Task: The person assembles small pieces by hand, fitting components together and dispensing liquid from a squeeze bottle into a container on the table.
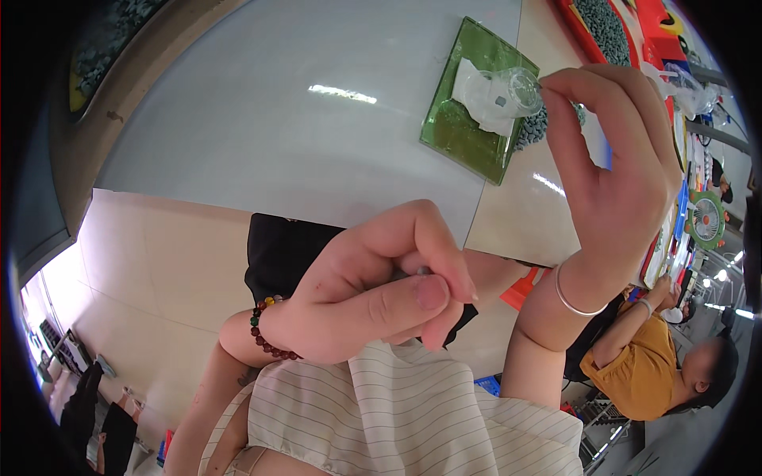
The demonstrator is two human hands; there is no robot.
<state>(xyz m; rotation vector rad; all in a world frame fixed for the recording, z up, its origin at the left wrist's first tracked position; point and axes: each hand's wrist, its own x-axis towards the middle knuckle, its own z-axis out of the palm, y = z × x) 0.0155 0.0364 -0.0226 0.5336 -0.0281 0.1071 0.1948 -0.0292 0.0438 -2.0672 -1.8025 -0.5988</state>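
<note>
Head view. Found in front of the lap: left hand (365, 293), curled closed, thumb pressed against index finger, apparently pinching a small grey piece (422, 270) mostly concealed by the fingers. Found at upper right: right hand (623, 159), thumb and index tips drawn together at the rim of a clear plastic cup (516, 89); cannot tell gripping from mere touching. Noted beneath the cup: a white pad (470, 89), lying on a green glass plate (448, 131) at the right edge of a grey tabletop (278, 135).

Judged under way rather than complete. Visible at the cup: a single grey chip (500, 101), inside or behind not distinguishable. Apparently remaining: grey pellets (530, 133) heaped just beside the plate, with many more in a red tray (575, 30) farther off. Cannot tell the amount already finished.
</note>
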